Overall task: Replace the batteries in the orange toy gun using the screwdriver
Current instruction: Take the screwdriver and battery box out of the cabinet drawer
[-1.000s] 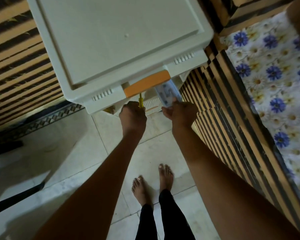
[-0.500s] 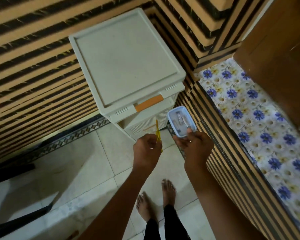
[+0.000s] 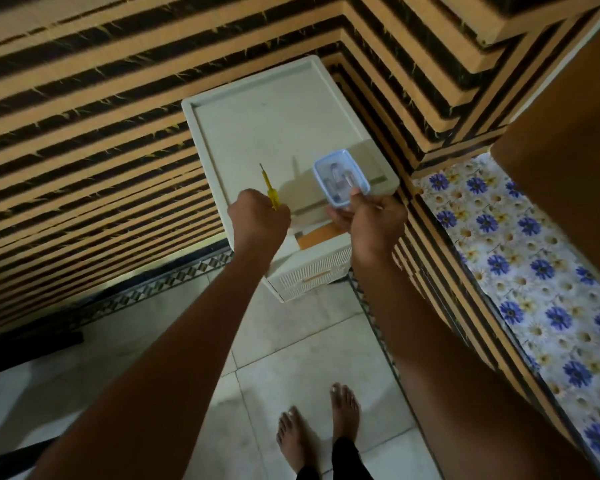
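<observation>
My left hand (image 3: 257, 220) grips a yellow-handled screwdriver (image 3: 271, 188), its metal tip pointing up and away from me. My right hand (image 3: 374, 220) holds a small clear plastic box with a blue rim (image 3: 340, 176); batteries show faintly through its lid. Both hands hover over the front edge of a white plastic drawer cabinet (image 3: 267, 126). The orange toy gun is not in view.
The cabinet stands in a corner of black-and-tan striped walls. Its top drawer has an orange handle (image 3: 317, 235). A blue-flowered surface (image 3: 534, 278) runs along the right. Pale tiled floor (image 3: 291, 341) and my bare feet lie below.
Both hands rose from the drawer front to above the cabinet top, carrying the screwdriver and the box. The view pulled back and tilted up as I stood away from the cabinet.
</observation>
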